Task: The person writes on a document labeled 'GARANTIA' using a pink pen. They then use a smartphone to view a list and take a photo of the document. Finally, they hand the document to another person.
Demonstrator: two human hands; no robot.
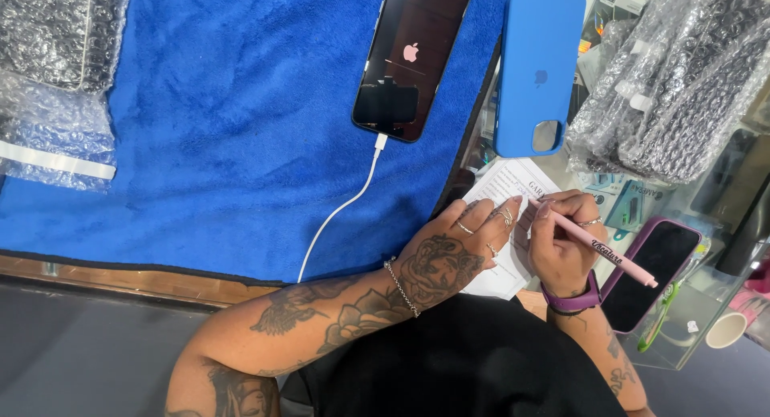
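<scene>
Pink slim pen (597, 244), one, pinched in right hand (561, 253) fingers, tip on one white printed paper sheet (507, 184); left hand (449, 253), fingers spread flat, pins sheet at nine o'clock. Two phones: black (409, 56), purple-cased (651, 273).

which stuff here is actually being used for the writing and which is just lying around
In use:
right hand holding the pink pen
left hand flat on the paper form

Lying about:
phone on cable, on the blue towel
blue phone case
bubble-wrap bundles
purple-cased phone
</scene>
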